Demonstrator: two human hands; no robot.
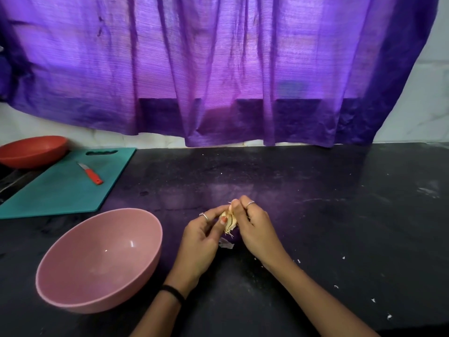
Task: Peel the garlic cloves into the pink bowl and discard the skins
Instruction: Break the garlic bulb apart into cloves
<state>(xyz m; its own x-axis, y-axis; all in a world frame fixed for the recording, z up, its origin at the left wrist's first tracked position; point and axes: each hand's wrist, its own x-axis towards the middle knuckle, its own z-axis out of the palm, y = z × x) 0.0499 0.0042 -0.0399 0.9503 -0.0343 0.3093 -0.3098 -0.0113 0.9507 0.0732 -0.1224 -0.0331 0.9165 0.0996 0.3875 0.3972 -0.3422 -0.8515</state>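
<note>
While both hands work above the middle of the bench (315, 181), the garlic (229, 221) is held between them, clear of the surface. The left hand (201, 242) pinches it from the left; the right hand (255, 229) curls its fingers over the top, apparently pulling skin or a clove loose. The pink bowl (73, 300), near the bench's front-left edge, appears to hold no cloves, so peeling looks barely begun. One loose skin (227, 244) lies under the hands. Next: strip the clove bare, then carry it left into the bowl.
</note>
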